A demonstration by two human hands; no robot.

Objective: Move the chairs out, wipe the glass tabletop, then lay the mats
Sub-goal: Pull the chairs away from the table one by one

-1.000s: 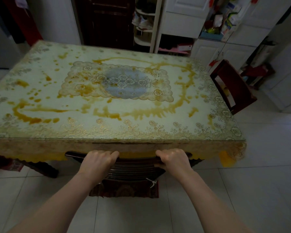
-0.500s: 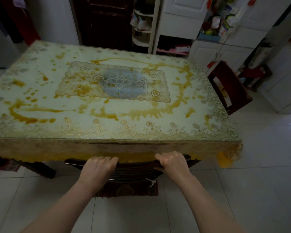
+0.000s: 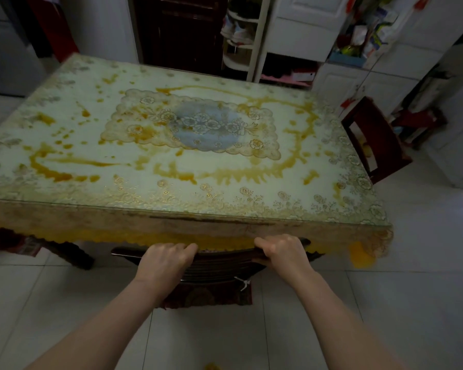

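A glass tabletop (image 3: 225, 188) covers a pale lace cloth and shows brown-yellow smears and drips. A smaller lace mat (image 3: 195, 124) with a blue centre lies under the glass in the middle. A dark wooden chair (image 3: 219, 265) is tucked under the table's near edge; only its curved backrest and a patterned seat cushion show. My left hand (image 3: 166, 261) grips the top of the backrest on the left. My right hand (image 3: 281, 252) grips it on the right. A second dark red chair (image 3: 374, 140) stands at the table's right side.
The yellow fringe of the cloth (image 3: 358, 253) hangs over the near edge. A dark table leg (image 3: 72, 256) stands at the left. White cabinets (image 3: 358, 84) and a cluttered shelf lie behind the table. White floor tiles (image 3: 385, 303) surround it.
The chair back has come slightly out from under the table toward me with both hands on it. The view has shifted a little.
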